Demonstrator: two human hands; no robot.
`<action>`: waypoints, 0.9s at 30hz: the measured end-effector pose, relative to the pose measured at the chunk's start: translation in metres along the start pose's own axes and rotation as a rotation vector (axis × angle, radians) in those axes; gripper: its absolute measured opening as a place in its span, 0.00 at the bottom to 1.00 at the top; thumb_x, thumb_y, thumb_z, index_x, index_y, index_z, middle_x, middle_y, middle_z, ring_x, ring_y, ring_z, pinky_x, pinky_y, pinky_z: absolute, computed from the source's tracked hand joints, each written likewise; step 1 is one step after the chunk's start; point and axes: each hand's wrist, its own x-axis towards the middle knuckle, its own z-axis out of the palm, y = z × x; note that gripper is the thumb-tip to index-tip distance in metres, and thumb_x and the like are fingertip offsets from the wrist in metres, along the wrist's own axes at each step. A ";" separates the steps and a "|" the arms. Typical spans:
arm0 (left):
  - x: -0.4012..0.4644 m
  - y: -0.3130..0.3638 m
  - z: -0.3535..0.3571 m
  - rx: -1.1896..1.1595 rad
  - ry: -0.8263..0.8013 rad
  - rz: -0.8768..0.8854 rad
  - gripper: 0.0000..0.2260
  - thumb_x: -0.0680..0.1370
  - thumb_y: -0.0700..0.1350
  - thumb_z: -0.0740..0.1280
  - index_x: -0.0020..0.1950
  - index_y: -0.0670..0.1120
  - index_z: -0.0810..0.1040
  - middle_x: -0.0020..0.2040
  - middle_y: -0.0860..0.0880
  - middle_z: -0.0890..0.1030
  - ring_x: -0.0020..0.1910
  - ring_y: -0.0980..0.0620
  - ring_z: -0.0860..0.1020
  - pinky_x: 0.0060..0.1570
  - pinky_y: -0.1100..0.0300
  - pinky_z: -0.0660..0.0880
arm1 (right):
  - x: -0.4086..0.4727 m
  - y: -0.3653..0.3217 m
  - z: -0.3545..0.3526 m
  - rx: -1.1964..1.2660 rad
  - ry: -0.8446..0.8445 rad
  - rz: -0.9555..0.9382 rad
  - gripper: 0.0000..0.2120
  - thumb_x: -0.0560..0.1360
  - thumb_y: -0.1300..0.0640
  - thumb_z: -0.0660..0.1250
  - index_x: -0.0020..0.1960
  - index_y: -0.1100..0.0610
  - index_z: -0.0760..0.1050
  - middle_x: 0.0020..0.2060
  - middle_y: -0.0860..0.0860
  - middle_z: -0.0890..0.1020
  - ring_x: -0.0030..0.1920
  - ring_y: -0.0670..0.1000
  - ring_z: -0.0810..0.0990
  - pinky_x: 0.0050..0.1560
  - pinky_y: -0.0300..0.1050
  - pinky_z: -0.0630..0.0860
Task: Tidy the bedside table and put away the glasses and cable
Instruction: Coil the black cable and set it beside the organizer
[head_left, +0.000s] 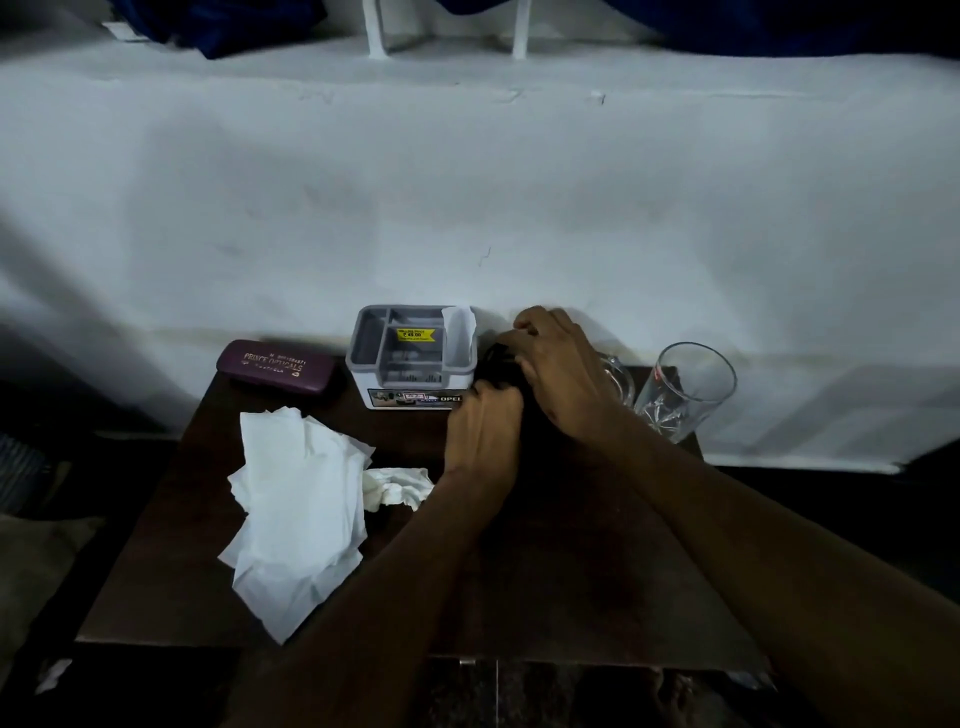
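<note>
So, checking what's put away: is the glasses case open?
No, the glasses case lies shut at the table's back left corner.

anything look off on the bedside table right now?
Yes. Loose white tissues sprawl over the table's left half, with a crumpled wad beside them. The drinking glass at back right looks tilted.

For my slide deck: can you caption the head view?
Both hands bundle a black cable beside the grey organizer on the table.
</note>
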 end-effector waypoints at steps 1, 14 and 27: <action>-0.001 0.000 0.001 -0.031 -0.002 -0.010 0.13 0.84 0.35 0.60 0.68 0.39 0.76 0.62 0.38 0.80 0.61 0.38 0.82 0.55 0.48 0.79 | -0.002 -0.001 0.000 0.000 -0.024 0.004 0.17 0.77 0.63 0.67 0.64 0.51 0.83 0.56 0.54 0.81 0.55 0.59 0.80 0.55 0.53 0.78; -0.047 0.001 0.020 -0.193 0.088 -0.106 0.29 0.74 0.40 0.74 0.73 0.33 0.74 0.65 0.34 0.82 0.57 0.36 0.84 0.58 0.44 0.80 | -0.070 -0.027 -0.002 0.174 0.322 0.429 0.18 0.73 0.73 0.63 0.57 0.60 0.83 0.54 0.56 0.85 0.55 0.59 0.82 0.58 0.49 0.75; -0.052 -0.004 0.018 -0.262 0.116 -0.082 0.23 0.76 0.36 0.70 0.72 0.41 0.77 0.69 0.38 0.80 0.63 0.37 0.81 0.64 0.45 0.76 | -0.087 -0.062 0.025 0.276 -0.022 0.470 0.30 0.75 0.72 0.64 0.77 0.60 0.71 0.78 0.58 0.71 0.77 0.57 0.72 0.76 0.49 0.67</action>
